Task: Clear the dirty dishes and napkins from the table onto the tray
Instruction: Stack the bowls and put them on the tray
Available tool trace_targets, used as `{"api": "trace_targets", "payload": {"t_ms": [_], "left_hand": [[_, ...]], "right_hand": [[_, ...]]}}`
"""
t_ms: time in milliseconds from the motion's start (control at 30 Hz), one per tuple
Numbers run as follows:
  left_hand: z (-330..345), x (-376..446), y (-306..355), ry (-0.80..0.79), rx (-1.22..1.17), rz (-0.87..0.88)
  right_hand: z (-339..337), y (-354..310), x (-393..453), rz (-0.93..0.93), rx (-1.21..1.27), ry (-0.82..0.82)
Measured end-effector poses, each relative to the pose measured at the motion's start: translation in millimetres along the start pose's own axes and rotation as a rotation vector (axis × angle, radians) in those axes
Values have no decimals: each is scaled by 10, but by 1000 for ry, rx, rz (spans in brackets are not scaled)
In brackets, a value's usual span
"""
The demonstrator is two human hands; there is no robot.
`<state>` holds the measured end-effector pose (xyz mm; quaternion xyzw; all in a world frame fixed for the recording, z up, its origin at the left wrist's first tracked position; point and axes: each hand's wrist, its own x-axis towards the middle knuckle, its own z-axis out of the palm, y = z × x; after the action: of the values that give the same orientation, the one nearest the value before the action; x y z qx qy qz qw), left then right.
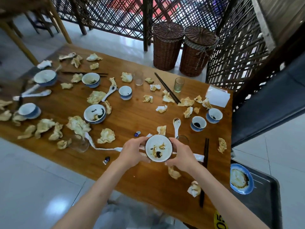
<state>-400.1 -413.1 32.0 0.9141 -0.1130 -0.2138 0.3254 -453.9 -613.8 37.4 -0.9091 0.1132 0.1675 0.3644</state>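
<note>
Single head cam, wide-angle — looks forward and steeply down over the wooden table [132,113] from its near long edge. Near field: both forearms enter from the bottom. Far field: lattice screen [115,14] and floor (edges bend, fisheye). Dark tray [267,204] sits lower right. No second view — no overlap.

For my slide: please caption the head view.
Both hands hold a dirty bowl above the littered table.

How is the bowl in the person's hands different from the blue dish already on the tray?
The bowl is held above the table between the left hand and right hand; the blue dish rests on the dark tray. The bowl looks deep with a dark outside; the blue dish is shallow and blue-rimmed. Both have white, sauce-stained insides.
</note>
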Motion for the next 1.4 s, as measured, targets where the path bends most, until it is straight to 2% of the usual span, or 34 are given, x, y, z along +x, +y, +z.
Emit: {"api": "trace_targets", "payload": {"t_ms": [400,633,767,1033,1400], "left_hand": [[-1652,333,-1170,-23,96,92],[-2231,733,-1524,-55,139,97],[-2319,908,-1719,-5,133,32],[-2357,1174,-2027,1,138,-35],[-2282,1287,-2195,-70,84,-22]], "right_hand": [[899,-1580,763,-35,76,30],[1120,-2133,1299,-27,89,48],[1233,-2286,1584,-25,89,20],[1422,-2440,1880,10,105,0],[1533,-2469,1913,90,95,7]]}}
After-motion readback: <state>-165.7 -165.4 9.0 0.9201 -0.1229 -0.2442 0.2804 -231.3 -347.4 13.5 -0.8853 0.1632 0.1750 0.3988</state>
